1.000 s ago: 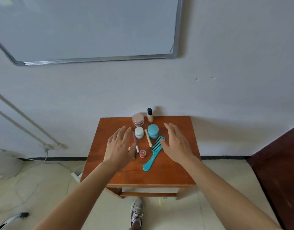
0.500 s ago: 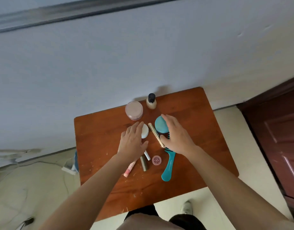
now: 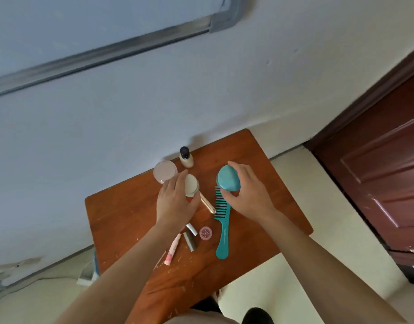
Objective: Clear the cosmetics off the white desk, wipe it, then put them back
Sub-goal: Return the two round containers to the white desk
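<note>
Cosmetics lie on a small brown wooden table point(image 3: 122, 213). My left hand point(image 3: 174, 202) grips a small jar with a white lid point(image 3: 191, 184). My right hand point(image 3: 248, 192) grips a teal round jar point(image 3: 228, 180), tilted and raised a little. Between the hands lie a gold tube point(image 3: 207, 203) and a teal comb point(image 3: 222, 228). A pink-lidded jar point(image 3: 165, 171) and a beige bottle with a black cap point(image 3: 186, 157) stand at the back. Nearer me lie a small pink pot point(image 3: 205, 233), a grey tube point(image 3: 190, 240), a silver tube point(image 3: 192, 229) and a pink tube point(image 3: 172, 251).
The table stands against a pale wall point(image 3: 154, 101) with a whiteboard frame point(image 3: 131, 43) above. A dark red door point(image 3: 376, 183) is at the right. Pale floor point(image 3: 294, 183) lies around the table. Cables point(image 3: 14, 270) run along the floor at the left.
Both hands have closed on jars: the left on the white-lidded one, the right on the teal one, which is now tilted up. The camera has come closer.
</note>
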Demonstrator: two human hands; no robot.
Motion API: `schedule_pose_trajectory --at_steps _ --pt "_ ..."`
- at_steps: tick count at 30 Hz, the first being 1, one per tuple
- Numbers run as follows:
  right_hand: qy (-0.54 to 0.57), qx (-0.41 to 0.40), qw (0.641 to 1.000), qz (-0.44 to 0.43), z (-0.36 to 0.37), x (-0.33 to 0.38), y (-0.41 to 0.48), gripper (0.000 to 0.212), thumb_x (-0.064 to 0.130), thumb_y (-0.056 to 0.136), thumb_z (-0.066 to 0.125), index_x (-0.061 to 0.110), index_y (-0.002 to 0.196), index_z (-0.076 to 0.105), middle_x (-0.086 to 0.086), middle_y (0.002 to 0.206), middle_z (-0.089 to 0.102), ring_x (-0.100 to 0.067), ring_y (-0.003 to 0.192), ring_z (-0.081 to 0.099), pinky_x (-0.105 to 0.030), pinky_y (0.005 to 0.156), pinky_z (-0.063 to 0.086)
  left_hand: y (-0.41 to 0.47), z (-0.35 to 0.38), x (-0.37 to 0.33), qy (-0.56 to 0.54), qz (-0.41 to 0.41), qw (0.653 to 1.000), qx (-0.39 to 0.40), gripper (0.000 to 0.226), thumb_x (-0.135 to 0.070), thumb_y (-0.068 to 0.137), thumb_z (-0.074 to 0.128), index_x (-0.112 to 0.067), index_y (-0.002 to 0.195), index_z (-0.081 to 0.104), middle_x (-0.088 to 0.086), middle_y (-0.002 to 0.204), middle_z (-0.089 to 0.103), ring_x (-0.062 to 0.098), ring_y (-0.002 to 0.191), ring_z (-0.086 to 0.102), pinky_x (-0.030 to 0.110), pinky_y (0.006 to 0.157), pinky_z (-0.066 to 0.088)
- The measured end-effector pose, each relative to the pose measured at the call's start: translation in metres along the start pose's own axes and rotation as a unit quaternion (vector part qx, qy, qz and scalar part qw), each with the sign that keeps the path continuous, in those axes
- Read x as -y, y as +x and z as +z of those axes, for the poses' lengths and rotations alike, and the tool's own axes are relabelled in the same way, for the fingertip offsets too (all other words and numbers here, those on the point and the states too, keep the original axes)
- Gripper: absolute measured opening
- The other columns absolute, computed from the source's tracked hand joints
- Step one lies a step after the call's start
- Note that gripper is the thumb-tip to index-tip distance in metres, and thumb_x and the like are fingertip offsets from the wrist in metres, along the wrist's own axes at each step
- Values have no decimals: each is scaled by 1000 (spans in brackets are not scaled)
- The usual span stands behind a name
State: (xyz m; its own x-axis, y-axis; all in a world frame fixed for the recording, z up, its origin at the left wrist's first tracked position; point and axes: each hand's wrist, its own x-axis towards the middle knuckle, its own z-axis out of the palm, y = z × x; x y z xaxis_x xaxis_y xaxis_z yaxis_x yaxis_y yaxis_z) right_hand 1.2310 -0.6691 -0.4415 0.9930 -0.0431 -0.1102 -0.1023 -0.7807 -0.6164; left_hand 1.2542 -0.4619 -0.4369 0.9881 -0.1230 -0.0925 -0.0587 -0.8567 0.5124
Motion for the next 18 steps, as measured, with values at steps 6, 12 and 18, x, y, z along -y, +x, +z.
schedule_pose_trajectory --at_steps 6,12,18 --pt "-20 -172 983 55 -96 -37 -87 77 55 78 70 34 142 33 13 130 45 -6 109 53 -19 78 46 -24 -14 -109 -33 104 993 -43 68 -41 82 72 -20 140 45 1 136 55 20 123 50 30 92 43" --pt "-10 -377 916 137 -205 -108 -268 74 48 70 77 34 136 45 16 121 50 -6 101 56 -26 78 49 -114 13 -278 -84 268 958 -54 68 -46 82 70 -24 141 44 -1 132 54 17 119 50 26 90 39" --pt "-27 -546 800 248 -272 -189 -494 71 46 66 79 36 130 50 20 115 52 -6 92 59 -26 72 50 -275 89 -448 -126 452 883 -16 64 -37 79 74 -19 136 52 2 116 62 22 106 54 36 84 48"
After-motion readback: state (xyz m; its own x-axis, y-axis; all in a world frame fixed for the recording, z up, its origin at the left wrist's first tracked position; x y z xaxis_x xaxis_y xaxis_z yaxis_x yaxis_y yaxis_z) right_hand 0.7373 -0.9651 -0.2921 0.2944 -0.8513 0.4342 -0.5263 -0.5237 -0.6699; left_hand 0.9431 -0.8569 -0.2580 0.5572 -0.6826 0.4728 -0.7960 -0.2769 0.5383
